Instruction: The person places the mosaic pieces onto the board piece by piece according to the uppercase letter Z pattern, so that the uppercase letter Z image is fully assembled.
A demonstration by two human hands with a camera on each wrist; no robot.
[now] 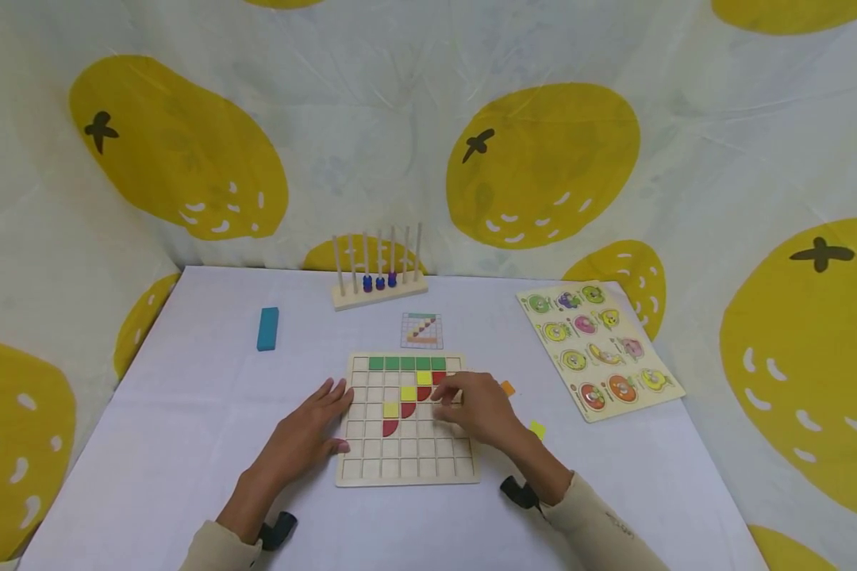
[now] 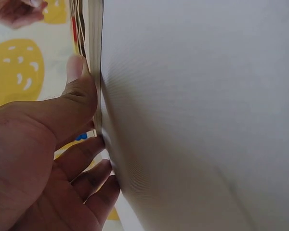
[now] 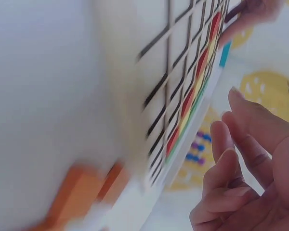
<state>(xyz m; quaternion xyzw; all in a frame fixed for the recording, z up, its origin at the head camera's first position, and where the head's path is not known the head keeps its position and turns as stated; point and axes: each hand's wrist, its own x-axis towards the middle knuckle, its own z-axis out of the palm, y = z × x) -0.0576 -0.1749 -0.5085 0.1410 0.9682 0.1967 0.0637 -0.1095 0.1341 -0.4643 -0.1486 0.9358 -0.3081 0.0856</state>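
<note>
Left hand spread against board; right hand half-open, empty. Tiles look light, stiff; pinch edges.

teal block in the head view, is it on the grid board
No, the teal block lies on the white table, apart from the grid board.
</note>
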